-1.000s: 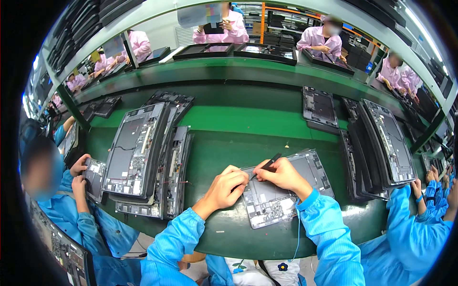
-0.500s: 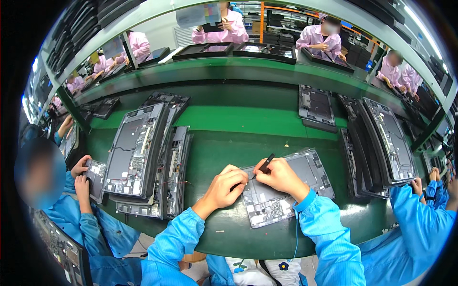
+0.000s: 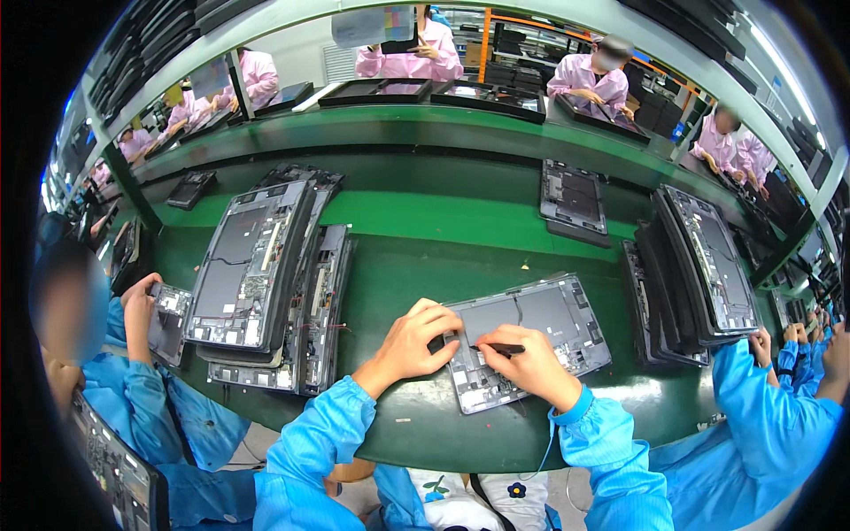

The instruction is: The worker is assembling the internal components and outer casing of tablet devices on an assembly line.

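An opened tablet point(image 3: 531, 320) lies slightly askew on the green workbench in front of me, its dark inner panels and circuit board facing up. My left hand point(image 3: 409, 347) holds the tablet's left edge, fingers bent over it and thumb below. My right hand point(image 3: 524, 361) grips a slim black tool point(image 3: 506, 349) over the left part of the tablet. The tool lies at a low slant; its working tip is hidden near my fingertips, so I cannot tell its exact kind. A thin blue cord point(image 3: 551, 440) hangs from my right cuff.
Stacks of opened tablets stand at left point(image 3: 243, 274) and right point(image 3: 708, 265); another small pile point(image 3: 573, 202) sits farther back. A co-worker's hands point(image 3: 139, 301) hold a tablet at left. Another blue sleeve point(image 3: 753, 389) is at right. Pink-clad workers sit beyond the shelf frame.
My right hand has shifted slightly toward me, and the black tool has tipped from steep to nearly flat. My left fingers have loosened at the tablet's edge. The view has shifted slightly.
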A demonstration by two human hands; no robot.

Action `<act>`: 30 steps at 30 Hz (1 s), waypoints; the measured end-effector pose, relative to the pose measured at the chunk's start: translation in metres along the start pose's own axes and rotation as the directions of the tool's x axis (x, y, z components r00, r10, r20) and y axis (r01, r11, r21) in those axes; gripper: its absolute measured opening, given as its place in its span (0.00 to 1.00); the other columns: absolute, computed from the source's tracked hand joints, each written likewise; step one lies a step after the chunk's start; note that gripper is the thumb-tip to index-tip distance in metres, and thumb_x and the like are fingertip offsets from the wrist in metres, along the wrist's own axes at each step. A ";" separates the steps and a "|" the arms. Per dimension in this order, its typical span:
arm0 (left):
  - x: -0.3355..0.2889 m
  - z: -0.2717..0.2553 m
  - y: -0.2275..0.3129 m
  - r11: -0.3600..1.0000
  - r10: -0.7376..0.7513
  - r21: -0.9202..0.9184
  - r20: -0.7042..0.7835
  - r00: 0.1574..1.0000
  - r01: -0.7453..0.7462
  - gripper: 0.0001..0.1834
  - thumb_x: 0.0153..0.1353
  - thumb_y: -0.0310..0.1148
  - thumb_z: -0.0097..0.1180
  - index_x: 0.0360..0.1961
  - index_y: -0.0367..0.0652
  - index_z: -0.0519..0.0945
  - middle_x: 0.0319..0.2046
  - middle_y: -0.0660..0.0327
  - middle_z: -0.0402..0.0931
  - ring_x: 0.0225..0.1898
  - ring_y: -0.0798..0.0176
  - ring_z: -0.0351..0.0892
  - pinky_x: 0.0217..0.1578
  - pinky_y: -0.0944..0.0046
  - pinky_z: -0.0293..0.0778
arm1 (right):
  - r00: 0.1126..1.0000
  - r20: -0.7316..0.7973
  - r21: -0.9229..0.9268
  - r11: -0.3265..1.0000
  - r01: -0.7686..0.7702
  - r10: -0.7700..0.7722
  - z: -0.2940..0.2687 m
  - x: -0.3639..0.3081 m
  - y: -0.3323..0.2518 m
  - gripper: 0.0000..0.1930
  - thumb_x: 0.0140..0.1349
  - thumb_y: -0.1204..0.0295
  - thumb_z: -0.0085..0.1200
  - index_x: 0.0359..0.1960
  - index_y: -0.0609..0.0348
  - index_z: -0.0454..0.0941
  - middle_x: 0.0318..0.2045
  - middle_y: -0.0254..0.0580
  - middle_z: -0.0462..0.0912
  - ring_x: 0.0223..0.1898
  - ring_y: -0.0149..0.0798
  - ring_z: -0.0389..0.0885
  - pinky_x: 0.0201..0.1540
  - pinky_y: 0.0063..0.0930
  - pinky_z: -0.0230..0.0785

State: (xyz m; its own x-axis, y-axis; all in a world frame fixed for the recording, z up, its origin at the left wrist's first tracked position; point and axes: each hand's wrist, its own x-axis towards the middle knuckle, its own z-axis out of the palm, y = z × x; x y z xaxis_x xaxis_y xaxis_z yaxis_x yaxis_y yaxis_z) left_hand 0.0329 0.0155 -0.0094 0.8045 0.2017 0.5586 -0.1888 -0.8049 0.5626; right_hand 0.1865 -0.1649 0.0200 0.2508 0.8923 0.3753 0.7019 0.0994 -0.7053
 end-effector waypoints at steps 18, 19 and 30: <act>-0.022 -0.002 0.011 0.964 0.092 0.238 0.134 0.987 -0.122 0.17 0.57 0.42 0.67 0.49 0.65 0.90 0.52 0.64 0.80 0.58 0.47 0.74 0.50 0.51 0.81 | 0.981 -0.123 0.123 0.983 -0.137 0.152 0.005 -0.017 0.008 0.05 0.61 0.74 0.63 0.36 0.60 0.87 0.30 0.42 0.85 0.26 0.38 0.83 0.31 0.31 0.75; -0.022 -0.001 0.010 0.967 0.097 0.224 0.126 0.987 -0.124 0.16 0.57 0.41 0.67 0.49 0.65 0.90 0.52 0.65 0.80 0.58 0.46 0.74 0.50 0.51 0.81 | 0.989 -0.077 0.139 0.983 -0.118 0.129 0.004 -0.017 0.009 0.05 0.62 0.75 0.62 0.37 0.62 0.87 0.31 0.42 0.85 0.28 0.35 0.82 0.32 0.28 0.74; -0.020 -0.002 0.013 0.920 0.173 0.324 0.163 0.971 -0.218 0.16 0.58 0.42 0.66 0.49 0.67 0.89 0.52 0.66 0.80 0.56 0.53 0.77 0.38 0.57 0.85 | 0.960 -0.055 0.245 0.936 -0.252 0.273 0.002 -0.020 0.006 0.06 0.61 0.75 0.62 0.37 0.63 0.88 0.30 0.43 0.87 0.28 0.33 0.83 0.33 0.28 0.75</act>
State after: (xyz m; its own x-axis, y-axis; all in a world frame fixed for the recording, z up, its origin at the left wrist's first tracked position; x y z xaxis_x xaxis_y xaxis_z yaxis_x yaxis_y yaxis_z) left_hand 0.0134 0.0023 -0.0116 0.8406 -0.0340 0.5405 -0.1665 -0.9659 0.1983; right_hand 0.1842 -0.1816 0.0066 0.4691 0.8600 0.2008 0.4307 -0.0243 -0.9022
